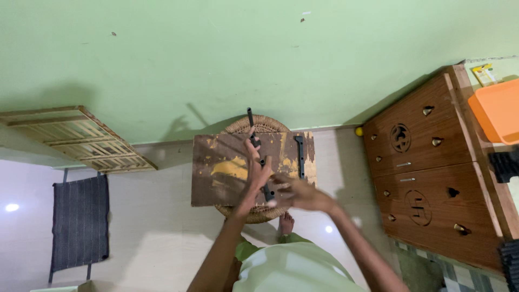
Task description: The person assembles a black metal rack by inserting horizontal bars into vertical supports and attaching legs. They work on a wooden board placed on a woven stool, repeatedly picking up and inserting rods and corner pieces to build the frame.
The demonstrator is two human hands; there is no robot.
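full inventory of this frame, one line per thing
black bar: 1, black, long and narrow, held by both hands above the board
second black bar: 1, black, lying on the board's right side
wooden board: 1, dark brown with worn yellow patches, resting on the stool
woven stool: 1, tan, round, under the board
wooden cabinet: 1, brown, carved panels with small knobs, right
orange tub: 1, orange, on the cabinet top, far right
slatted rack: 1, pale wood, left by the wall
dark cloth: 1, grey-black, on a frame, lower left
left hand: gripping the bar
right hand: blurred, at the bar's lower end
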